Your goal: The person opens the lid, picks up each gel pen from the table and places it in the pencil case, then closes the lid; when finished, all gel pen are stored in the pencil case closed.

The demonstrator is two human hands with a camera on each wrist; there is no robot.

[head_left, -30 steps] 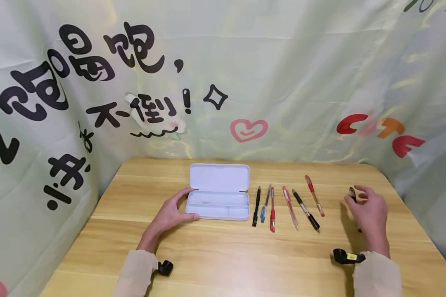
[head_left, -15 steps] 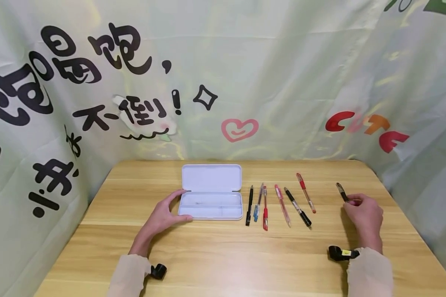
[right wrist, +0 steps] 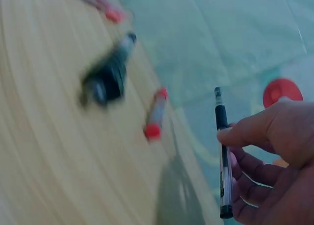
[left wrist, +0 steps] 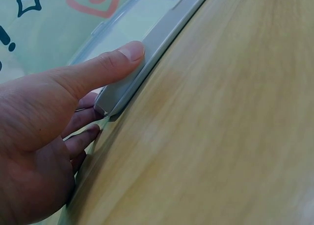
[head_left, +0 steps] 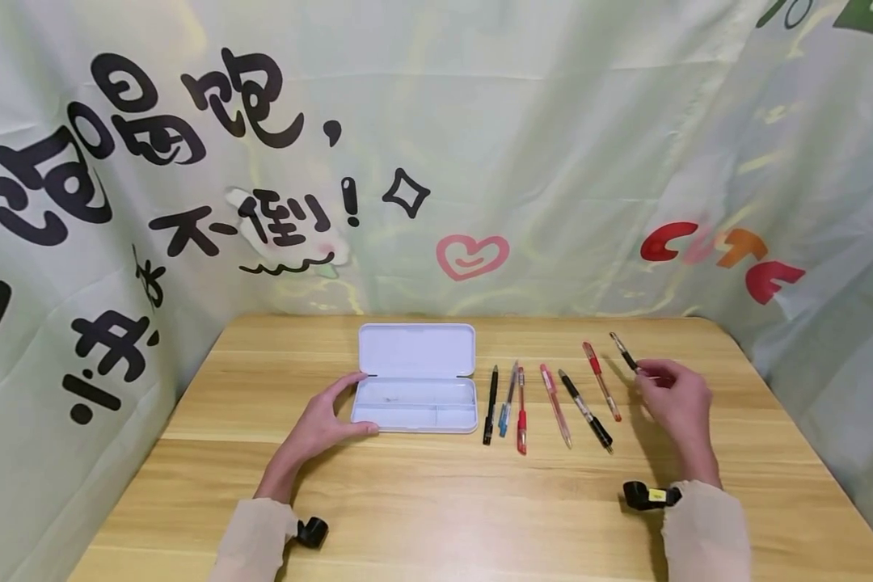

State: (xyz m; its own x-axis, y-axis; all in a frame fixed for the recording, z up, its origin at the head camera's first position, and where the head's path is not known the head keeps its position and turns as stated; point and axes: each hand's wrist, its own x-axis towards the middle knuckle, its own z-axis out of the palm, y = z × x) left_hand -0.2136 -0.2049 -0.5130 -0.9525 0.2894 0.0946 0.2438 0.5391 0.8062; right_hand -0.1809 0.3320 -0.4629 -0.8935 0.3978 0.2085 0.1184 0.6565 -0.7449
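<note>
Pen [right wrist: 224,168] pinched in right fingers [right wrist: 248,131], apparently above the table [head_left: 444,509].

Backdrop's a pale green cloth [head_left: 538,145], kinda creased, hung around the left, far and right sides of a light wood-grain table [head_left: 451,509]. Chunky black Chinese characters [head_left: 191,230] on the left, then a little outlined star [head_left: 406,194] and a pink smiley heart [head_left: 472,263] further right. Far right's got multicoloured CUTE lettering [head_left: 738,244], plus part of some green shape [head_left: 869,18].
</note>
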